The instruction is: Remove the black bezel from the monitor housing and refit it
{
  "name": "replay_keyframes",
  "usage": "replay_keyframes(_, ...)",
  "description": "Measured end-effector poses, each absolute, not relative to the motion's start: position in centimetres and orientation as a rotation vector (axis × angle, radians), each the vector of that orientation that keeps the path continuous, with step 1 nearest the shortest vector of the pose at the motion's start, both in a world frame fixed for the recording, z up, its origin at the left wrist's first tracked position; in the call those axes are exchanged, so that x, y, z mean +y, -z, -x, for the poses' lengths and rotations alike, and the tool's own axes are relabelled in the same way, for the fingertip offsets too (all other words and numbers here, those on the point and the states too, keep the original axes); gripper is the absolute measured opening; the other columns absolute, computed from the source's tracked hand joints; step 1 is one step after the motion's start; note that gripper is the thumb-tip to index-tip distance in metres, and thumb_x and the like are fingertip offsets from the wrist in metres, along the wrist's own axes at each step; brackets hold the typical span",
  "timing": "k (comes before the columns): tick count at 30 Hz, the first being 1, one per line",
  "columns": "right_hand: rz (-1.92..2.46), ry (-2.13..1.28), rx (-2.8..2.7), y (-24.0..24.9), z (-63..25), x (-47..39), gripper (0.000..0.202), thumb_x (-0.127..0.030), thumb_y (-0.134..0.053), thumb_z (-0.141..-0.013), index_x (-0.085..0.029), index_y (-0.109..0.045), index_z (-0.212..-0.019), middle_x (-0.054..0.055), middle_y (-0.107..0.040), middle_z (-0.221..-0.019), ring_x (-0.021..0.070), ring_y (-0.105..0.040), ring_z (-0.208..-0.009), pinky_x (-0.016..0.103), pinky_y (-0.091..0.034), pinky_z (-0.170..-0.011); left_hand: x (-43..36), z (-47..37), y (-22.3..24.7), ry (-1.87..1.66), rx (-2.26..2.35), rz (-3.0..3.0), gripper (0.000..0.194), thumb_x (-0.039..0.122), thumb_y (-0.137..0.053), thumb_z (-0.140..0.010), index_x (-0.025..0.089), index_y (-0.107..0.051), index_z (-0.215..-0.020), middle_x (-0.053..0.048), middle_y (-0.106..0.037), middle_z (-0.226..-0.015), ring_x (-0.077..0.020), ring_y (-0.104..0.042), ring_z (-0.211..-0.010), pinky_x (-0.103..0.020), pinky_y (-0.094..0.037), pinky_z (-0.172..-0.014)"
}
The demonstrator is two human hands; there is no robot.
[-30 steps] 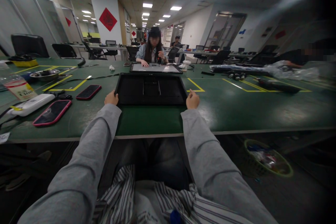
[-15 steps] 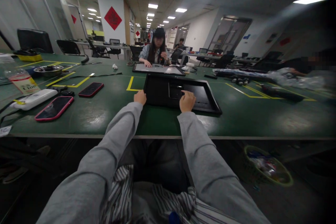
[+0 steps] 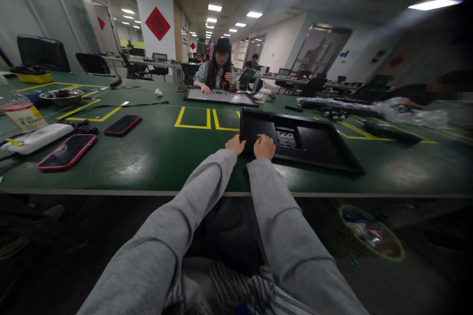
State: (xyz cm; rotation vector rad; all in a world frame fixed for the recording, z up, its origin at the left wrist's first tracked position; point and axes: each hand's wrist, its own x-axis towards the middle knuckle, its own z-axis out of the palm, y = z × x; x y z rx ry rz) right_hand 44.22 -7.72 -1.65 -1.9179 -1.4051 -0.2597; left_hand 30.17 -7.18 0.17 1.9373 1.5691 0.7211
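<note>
A black monitor back cover [image 3: 321, 142], a wide shallow shell with a raised rim, lies slightly turned on the green table in front of me. It has a rectangular recess [image 3: 290, 138] near its middle with small parts or fittings I cannot make out. My left hand [image 3: 235, 144] is closed on the cover's left near corner. Close beside it, my right hand [image 3: 264, 147] has its fingers bent over the near rim, left of the recess. The undersides of both hands are hidden.
On the left lie two red-edged phones [image 3: 68, 152] [image 3: 123, 125], a white power strip [image 3: 40, 139] and a bottle [image 3: 22, 113]. Across the table [image 3: 155, 162] a person [image 3: 216, 71] works at a flat panel [image 3: 221, 96]. A basket [image 3: 373, 234] stands below, right.
The back cover has slid right and toward me, uncovering yellow tape marks on the table. My left hand moved right with its corner; my right hand is now left of the recess.
</note>
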Motion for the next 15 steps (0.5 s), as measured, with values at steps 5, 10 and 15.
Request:
replay_keyframes(5, 1.805, 0.267, -1.510, 1.7, -44.4, -7.3, 0.038, -0.022, -0.038, -0.093, -0.016, -0.068, -0.115, 0.016, -0.069, -0.113, 0.0300, -0.055, -0.107, 0.041, -0.043, -0.090, -6.4, -30.2, 0.2, -0.836, 1.560, -1.779, 0.048, 0.034, -0.055, -0.096, 0.024, -0.050, -0.143, -0.011, -0.062, -0.142, -0.0246, -0.055, -0.134, -0.040, -0.039, -0.110)
replay_keyframes(10, 1.582, 0.307, -1.716, 1.1, -43.0, -7.2, 0.038, -0.021, -0.036, -0.095, -0.014, -0.066, -0.119, 0.017, -0.068, -0.117, 0.0300, -0.054, -0.114, 0.042, -0.044, -0.094, -5.7, -27.4, -0.9, -0.832, 1.647, -1.650, 0.050, 0.032, -0.060, -0.093, 0.026, -0.052, -0.142, -0.011, -0.062, -0.142, -0.0281, -0.053, -0.135, -0.048, -0.036, -0.112)
replay_keyframes(15, 1.436, 0.439, -1.883, 0.4, -41.0, -7.8, 0.038, -0.019, -0.036, -0.097, -0.013, -0.066, -0.119, 0.016, -0.067, -0.120, 0.0286, -0.053, -0.117, 0.043, -0.040, -0.100, -4.1, -18.5, -1.5, -1.005, 1.716, -1.537, 0.047, 0.024, -0.069, -0.086, 0.023, -0.060, -0.133, -0.014, -0.067, -0.133, -0.0306, -0.056, -0.131, -0.054, -0.034, -0.113)
